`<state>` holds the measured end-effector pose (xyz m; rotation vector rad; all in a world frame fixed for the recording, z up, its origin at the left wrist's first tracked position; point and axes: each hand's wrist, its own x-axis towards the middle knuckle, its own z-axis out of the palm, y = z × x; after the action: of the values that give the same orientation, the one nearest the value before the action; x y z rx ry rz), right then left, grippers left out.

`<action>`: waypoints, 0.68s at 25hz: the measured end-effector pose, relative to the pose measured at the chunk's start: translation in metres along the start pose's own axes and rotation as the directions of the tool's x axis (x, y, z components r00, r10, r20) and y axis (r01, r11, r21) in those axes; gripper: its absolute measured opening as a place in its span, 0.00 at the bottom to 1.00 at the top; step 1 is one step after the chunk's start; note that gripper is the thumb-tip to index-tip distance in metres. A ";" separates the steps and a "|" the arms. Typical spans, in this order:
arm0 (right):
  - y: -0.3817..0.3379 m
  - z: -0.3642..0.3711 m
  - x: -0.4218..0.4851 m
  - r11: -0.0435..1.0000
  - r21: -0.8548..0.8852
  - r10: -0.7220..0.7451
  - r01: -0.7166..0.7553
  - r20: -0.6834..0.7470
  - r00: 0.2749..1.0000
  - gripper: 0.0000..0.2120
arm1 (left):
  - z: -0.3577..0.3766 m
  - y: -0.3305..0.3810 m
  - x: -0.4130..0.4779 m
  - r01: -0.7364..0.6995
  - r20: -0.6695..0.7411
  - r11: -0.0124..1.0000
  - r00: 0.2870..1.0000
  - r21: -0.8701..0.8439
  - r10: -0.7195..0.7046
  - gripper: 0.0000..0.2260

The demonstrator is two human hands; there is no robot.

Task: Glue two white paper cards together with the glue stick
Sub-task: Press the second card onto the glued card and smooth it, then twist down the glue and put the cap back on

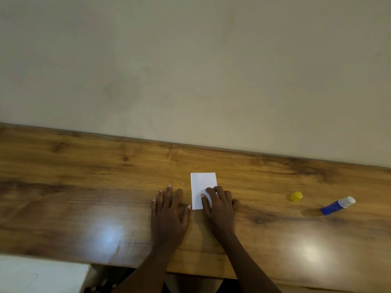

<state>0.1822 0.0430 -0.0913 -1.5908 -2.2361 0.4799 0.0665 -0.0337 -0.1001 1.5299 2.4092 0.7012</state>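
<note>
A white paper card (202, 185) lies flat on the wooden table (84, 187); I cannot tell whether a second card lies under it. My right hand (220, 205) presses on the card's lower right part with bent fingers. My left hand (170, 210) rests flat on the table just left of the card, fingers spread, its thumb tip touching the card's lower left corner. The blue glue stick (337, 205) lies on its side at the right, uncapped, its white tip pointing right. Its yellow cap (296, 196) sits apart to the stick's left.
A plain beige wall (190, 70) rises right behind the table's far edge. A white surface (40, 273) shows below the table's near edge at the bottom left. Two bright light reflections lie on the tabletop.
</note>
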 end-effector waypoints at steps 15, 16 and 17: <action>0.149 -0.139 -0.043 0.633 0.702 0.742 -0.325 -0.431 0.514 0.27 | -0.005 0.039 0.006 -0.035 0.084 0.999 0.996 -0.010 0.036 0.47; 0.162 -0.148 -0.041 0.618 0.712 0.749 -0.334 -0.403 0.526 0.30 | 0.003 0.063 0.011 -0.084 0.115 0.994 0.989 -0.063 0.091 0.44; 0.174 -0.154 -0.038 0.602 0.730 0.745 -0.325 -0.366 0.558 0.34 | 0.013 0.092 0.018 -0.132 0.165 0.980 0.974 -0.146 0.156 0.40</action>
<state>0.4103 0.0716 -0.0403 -1.7245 -0.8561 0.5921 0.1373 0.0181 -0.0643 1.6487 2.0966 0.7086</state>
